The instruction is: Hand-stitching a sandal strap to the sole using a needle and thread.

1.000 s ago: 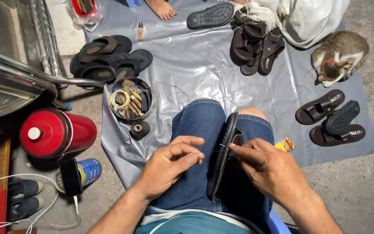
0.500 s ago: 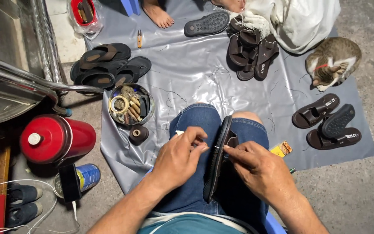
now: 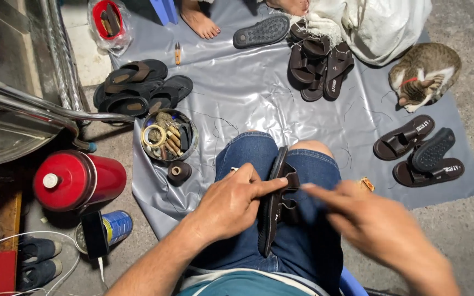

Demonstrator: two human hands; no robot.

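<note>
I hold the dark brown strapped rubber sandal (image 3: pixel 277 203) on edge across my lap, over my blue denim shorts (image 3: pixel 248 164). My left hand (image 3: pixel 231 203) is closed on its side, thumb along the sole's rim. My right hand (image 3: pixel 377 230) is blurred, fingers stretched towards the strap — I cannot tell whether they pinch anything.

The grey plastic sheet (image 3: pixel 259 93) lies bare ahead of my knees. At its left edge sit a round metal tin of tools (image 3: pixel 169 135) and a small dark thread spool (image 3: pixel 179 171); a red cylinder (image 3: pixel 78 181) lies beyond that edge. A pair of brown sandals (image 3: pixel 418 151) and a tabby cat (image 3: pixel 426 74) crowd the right edge.

Half a second ago my right hand rested on the strap; it has now drawn out rightwards.
</note>
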